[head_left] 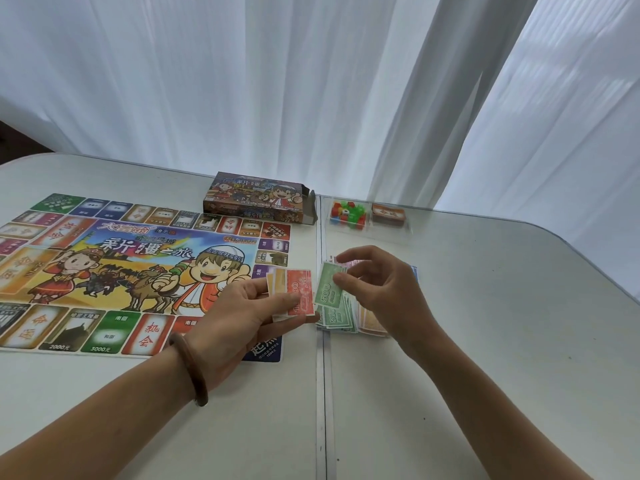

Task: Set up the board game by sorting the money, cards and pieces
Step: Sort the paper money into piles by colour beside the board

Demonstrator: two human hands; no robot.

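The fingers point(277, 301) of your left hand point(239, 313) are curled round a small fan of red and orange paper banknotes point(299, 292). A red note faces up, with the thumb pressed across it. The fingers of your right hand point(377, 289) pinch the edge of a green 500 paper banknote point(327, 289), just beside the fan at its 3 o'clock.

Directly beneath the green note, a loose pile of mixed paper banknotes point(341, 318) lies on the white folding desk point(485, 341). Directions below are taken from this pile.

- 9 o'clock: the colourful printed game board point(138, 268), laid flat. Your left hand is over its near right corner.
- 11 o'clock: the illustrated cardboard game box point(256, 199), with one end flap open.
- 12 o'clock: the clear plastic tray point(398, 233). It holds small red, green and yellow plastic pieces point(348, 213) in its left compartment and an orange card deck point(388, 214) in its right.

A brown bangle point(194, 368) sits on your left wrist.
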